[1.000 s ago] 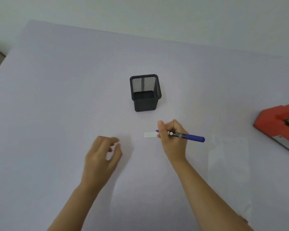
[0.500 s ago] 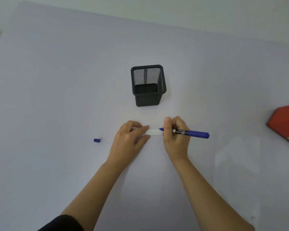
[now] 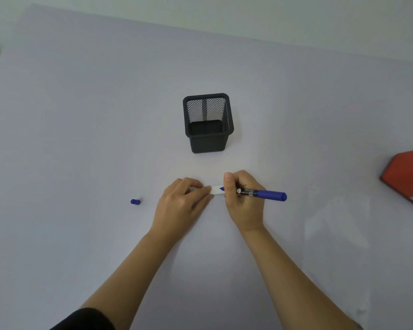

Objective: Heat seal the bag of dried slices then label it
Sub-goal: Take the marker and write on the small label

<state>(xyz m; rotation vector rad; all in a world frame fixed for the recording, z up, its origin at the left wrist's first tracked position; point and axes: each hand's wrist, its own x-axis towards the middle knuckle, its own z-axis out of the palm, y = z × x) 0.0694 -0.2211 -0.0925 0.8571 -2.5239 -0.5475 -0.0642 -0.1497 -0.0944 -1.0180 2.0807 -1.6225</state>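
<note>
The label lies flat between the 2 hands: the left hand presses its left end with straightened fingers; the right hand grips a blue marker, tip on its right end. Marker print is unreadable. A cap lies left, a mesh holder farther, a clear bag and red sealer right; the table runs well beyond the holder.

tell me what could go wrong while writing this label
The small label is pinned only at its left end by the left hand, so it may skid or twist under the marker tip. The right hand covers its other end and could smear fresh ink. The loose cap might roll away.
</note>
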